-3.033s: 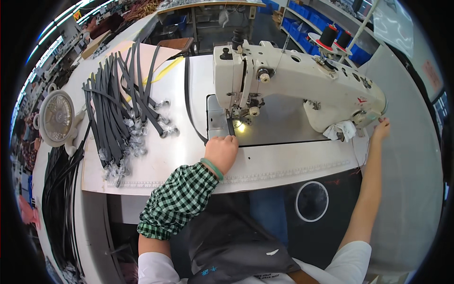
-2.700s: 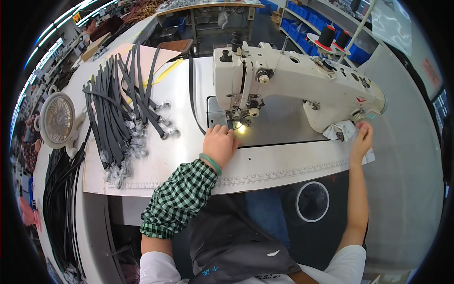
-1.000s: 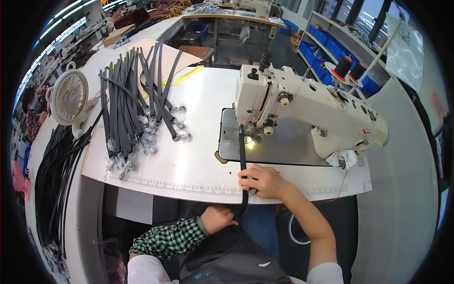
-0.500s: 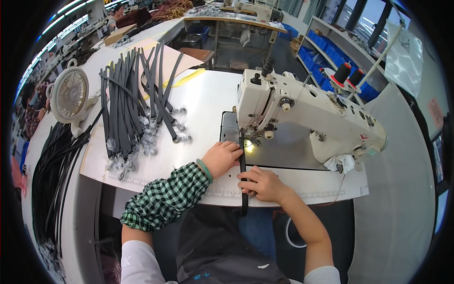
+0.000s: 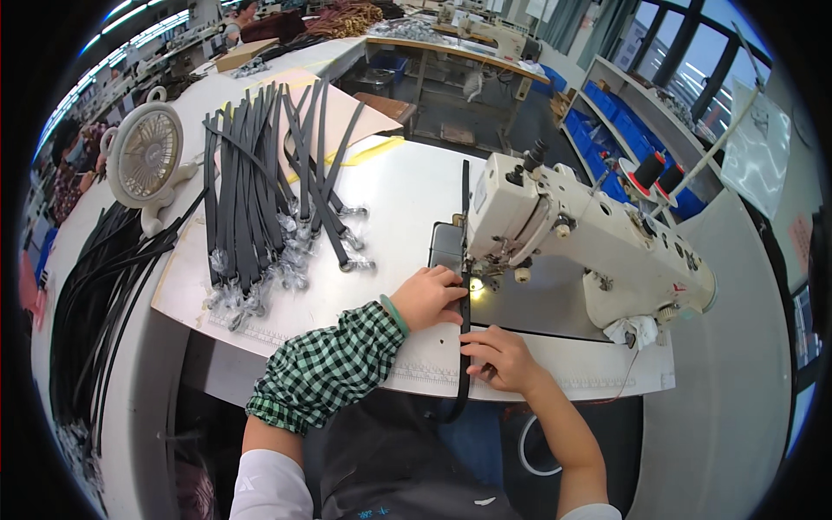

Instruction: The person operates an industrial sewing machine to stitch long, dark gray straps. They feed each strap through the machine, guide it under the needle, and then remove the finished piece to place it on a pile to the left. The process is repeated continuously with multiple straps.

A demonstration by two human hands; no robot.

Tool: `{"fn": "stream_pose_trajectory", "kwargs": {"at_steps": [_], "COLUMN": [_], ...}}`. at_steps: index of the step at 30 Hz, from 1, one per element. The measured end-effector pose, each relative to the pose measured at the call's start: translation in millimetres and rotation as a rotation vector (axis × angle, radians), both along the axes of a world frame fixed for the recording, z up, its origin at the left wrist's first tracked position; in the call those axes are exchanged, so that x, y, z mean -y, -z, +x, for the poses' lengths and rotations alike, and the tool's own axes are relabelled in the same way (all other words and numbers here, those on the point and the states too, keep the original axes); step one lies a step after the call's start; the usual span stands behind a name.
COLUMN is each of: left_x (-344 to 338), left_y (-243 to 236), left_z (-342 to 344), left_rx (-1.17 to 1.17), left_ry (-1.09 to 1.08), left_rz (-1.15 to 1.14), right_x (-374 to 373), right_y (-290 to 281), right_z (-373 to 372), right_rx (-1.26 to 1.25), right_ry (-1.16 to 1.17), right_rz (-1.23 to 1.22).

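Just past your left fingertips runs the strap (image 5: 465, 308), passing between your two hands, its near end drooping over the table (image 5: 412, 368) edge. Your left hand (image 5: 427, 299), fingers bent and close together, touches the strap's left side; your right hand (image 5: 503, 358), nearer you and loosely curled, meets its right side. Whether either one pinches it, you cannot tell from this view. Ahead of your right hand lie the steel plate (image 5: 542, 303) and a lit lamp (image 5: 476, 283), with the sewing machine (image 5: 611, 238) over them. Right of that hand hangs a white rag (image 5: 633, 329). Well left of your left hand lie more straps (image 5: 243, 208), then a fan (image 5: 146, 160). Far beyond your right hand stand spools (image 5: 647, 171) and blue bins (image 5: 609, 108).
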State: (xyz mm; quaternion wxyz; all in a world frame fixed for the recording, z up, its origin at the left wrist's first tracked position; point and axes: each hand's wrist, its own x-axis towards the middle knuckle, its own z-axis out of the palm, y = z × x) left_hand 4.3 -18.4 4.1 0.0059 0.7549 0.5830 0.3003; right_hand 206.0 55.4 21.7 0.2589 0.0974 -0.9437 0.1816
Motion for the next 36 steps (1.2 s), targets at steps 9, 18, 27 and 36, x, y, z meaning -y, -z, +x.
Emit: {"fn": "stream_pose_trajectory", "kwargs": {"at_steps": [9,18,27,36], "left_x": [2.5,2.8,0.6,2.0], "left_y": [0.3,1.0,-0.7,-2.9], "left_z": [2.8,1.2,3.0,2.8], "left_rx": [-0.009,-0.007,0.005,0.023], "left_ry": [-0.018,-0.017,-0.01,-0.021], "left_rz": [-0.034,0.003,0.022,-0.008], "right_x": [5.4,5.3,4.2,3.3], "right_y": [2.8,3.3,1.3,4.7], "right_z": [1.4,0.2,3.2,3.2], "right_rx": [0.074,0.065,0.103,0.09], "right_ry": [0.003,0.014,0.033,0.028], "right_rz": [0.073,0.049,0.036,0.035]}}
